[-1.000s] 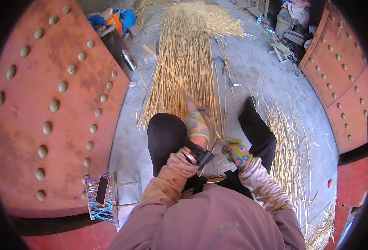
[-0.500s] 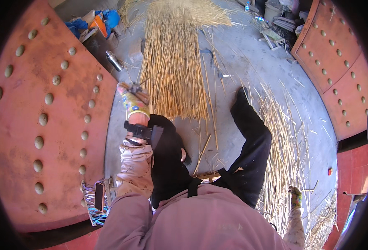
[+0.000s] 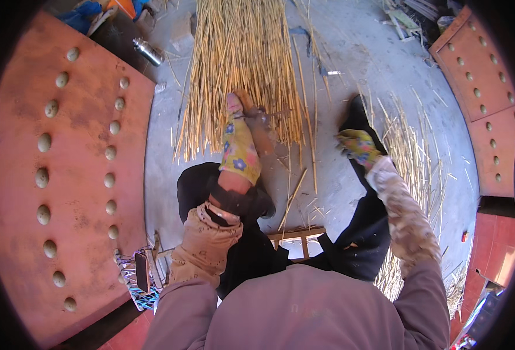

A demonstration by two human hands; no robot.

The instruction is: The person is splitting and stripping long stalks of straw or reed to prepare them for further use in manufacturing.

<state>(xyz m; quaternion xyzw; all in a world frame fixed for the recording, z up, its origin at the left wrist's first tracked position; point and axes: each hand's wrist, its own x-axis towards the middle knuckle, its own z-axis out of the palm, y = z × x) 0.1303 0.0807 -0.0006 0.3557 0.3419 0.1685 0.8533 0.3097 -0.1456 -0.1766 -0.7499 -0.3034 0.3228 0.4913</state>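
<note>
My left hand [image 3: 238, 143], in a yellow floral glove with pinkish fingertips, reaches over the near cut ends of a thick layer of straw-coloured reed stalks [image 3: 243, 58]. It grips a brown, wooden-looking tool [image 3: 261, 131], smeared by motion, so its exact kind is unclear. A dark band circles my left wrist. My right hand [image 3: 359, 146], in a similar floral glove, is raised over my right lower leg [image 3: 359, 119]. Its fingers are blurred, and I see nothing clear in them.
More loose stalks [image 3: 412, 146] lie on the grey floor [image 3: 339, 76] to my right. Studded reddish door panels [image 3: 82, 175] flank both sides. A metal flask [image 3: 147, 51] lies at the far left. Beneath me is a wooden stool [image 3: 297, 235]; a phone [image 3: 142, 271] sits by my left.
My left hand has swung rightward with the brown tool, from beside the reeds to over their near ends. My right hand has come forward from the loose stalks at my right side.
</note>
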